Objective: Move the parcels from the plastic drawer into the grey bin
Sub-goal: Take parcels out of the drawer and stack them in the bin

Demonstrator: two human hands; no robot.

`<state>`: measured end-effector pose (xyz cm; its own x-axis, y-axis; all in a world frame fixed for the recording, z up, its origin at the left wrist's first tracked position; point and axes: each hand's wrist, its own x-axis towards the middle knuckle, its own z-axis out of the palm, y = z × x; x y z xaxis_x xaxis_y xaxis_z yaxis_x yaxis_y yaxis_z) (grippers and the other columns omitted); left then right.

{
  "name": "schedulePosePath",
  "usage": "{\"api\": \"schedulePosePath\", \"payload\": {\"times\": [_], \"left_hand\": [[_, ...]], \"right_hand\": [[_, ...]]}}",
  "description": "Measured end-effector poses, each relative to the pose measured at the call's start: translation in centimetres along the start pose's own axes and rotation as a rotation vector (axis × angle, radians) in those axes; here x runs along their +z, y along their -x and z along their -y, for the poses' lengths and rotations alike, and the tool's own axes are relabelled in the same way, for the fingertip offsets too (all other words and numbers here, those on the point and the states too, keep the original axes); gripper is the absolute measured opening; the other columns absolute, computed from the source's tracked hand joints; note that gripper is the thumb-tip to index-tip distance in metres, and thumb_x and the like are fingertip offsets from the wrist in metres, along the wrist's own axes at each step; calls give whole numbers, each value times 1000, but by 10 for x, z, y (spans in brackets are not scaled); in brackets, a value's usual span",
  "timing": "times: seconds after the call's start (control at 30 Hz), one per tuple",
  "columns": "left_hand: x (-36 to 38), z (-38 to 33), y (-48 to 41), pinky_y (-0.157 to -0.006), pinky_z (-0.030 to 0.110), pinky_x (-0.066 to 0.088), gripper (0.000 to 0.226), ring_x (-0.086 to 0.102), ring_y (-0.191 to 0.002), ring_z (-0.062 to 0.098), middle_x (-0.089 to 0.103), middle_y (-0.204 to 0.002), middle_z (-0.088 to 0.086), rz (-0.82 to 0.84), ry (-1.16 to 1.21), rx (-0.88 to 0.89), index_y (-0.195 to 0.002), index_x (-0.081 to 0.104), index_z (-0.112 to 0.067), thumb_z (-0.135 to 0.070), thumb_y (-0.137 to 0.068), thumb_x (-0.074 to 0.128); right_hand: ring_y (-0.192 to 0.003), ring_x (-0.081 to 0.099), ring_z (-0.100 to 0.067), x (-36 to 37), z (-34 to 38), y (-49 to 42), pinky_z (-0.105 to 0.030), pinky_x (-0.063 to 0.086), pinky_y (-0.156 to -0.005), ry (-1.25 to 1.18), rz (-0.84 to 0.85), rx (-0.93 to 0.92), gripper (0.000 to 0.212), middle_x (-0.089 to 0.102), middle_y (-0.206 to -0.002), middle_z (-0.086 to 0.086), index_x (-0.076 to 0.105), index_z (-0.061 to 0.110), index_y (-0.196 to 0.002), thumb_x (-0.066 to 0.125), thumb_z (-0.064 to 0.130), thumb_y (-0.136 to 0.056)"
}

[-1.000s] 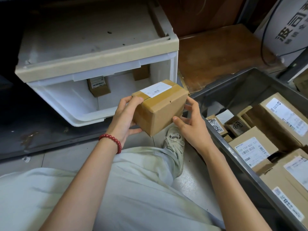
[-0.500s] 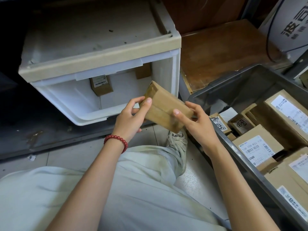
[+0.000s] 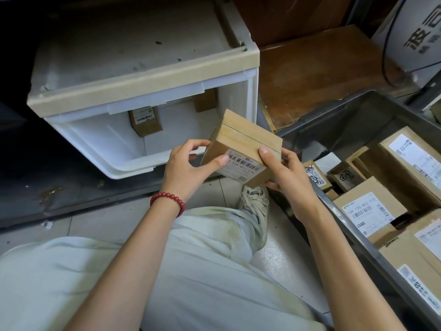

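I hold a small brown cardboard parcel (image 3: 245, 142) between both hands, in front of the open white plastic drawer (image 3: 124, 161). Its barcode label faces me. My left hand (image 3: 188, 168) grips its left side, thumb on the label. My right hand (image 3: 288, 173) grips its right side, thumb on the top edge. Two more small parcels stand at the back of the drawer, one labelled (image 3: 145, 120) and one half hidden (image 3: 205, 100). The grey bin (image 3: 338, 111) lies to the right, with several labelled parcels inside.
My bent leg in pale trousers (image 3: 191, 263) and a light sneaker (image 3: 255, 204) fill the floor below the hands. A brown wooden surface (image 3: 322, 68) lies behind the bin. A dark floor strip (image 3: 47, 187) runs left of the drawer.
Both hands have turned the parcel over: its label faced up a second ago, then a plain side showed, and now a barcode label faces me. The parcel stayed in front of the drawer.
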<state>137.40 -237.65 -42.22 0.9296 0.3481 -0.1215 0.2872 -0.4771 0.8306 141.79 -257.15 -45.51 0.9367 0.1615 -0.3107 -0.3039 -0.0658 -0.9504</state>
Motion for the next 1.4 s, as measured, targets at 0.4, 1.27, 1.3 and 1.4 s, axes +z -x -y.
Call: {"api": "schedulePosePath", "payload": {"times": [0.4, 1.27, 1.3, 1.4], "left_hand": [[8, -5, 0, -81, 26, 50, 46, 61, -100, 4, 64, -113, -9, -35, 108, -81, -103, 48, -28, -63, -77, 64], [93, -97, -34, -65, 21, 49, 46, 59, -85, 10, 57, -105, -13, 256, -238, 257, -119, 48, -31, -55, -83, 62], [101, -99, -36, -67, 20, 48, 46, 59, -87, 11, 58, -109, -12, 268, -253, 278, -120, 48, -31, -55, -84, 62], [126, -106, -44, -83, 26, 48, 47, 57, -102, 12, 60, -119, -9, 295, -259, 309, -124, 49, -30, -52, -85, 64]], "right_hand": [[-113, 59, -11, 4, 4, 0, -32, 46, -93, -90, -7, -31, 62, 63, -114, 14, 38, 27, -137, 53, 60, -86], [-109, 64, -10, -89, -6, 6, -33, 54, -93, -322, -268, -139, 59, 63, -122, -2, 46, 27, -133, 72, 34, -80], [-109, 65, -12, -93, -7, 6, -34, 55, -92, -326, -289, -146, 58, 62, -123, -3, 44, 29, -134, 71, 32, -82], [-104, 68, -15, -106, -11, 6, -37, 58, -86, -334, -361, -156, 63, 60, -127, -5, 34, 28, -142, 67, 30, -89]]}}
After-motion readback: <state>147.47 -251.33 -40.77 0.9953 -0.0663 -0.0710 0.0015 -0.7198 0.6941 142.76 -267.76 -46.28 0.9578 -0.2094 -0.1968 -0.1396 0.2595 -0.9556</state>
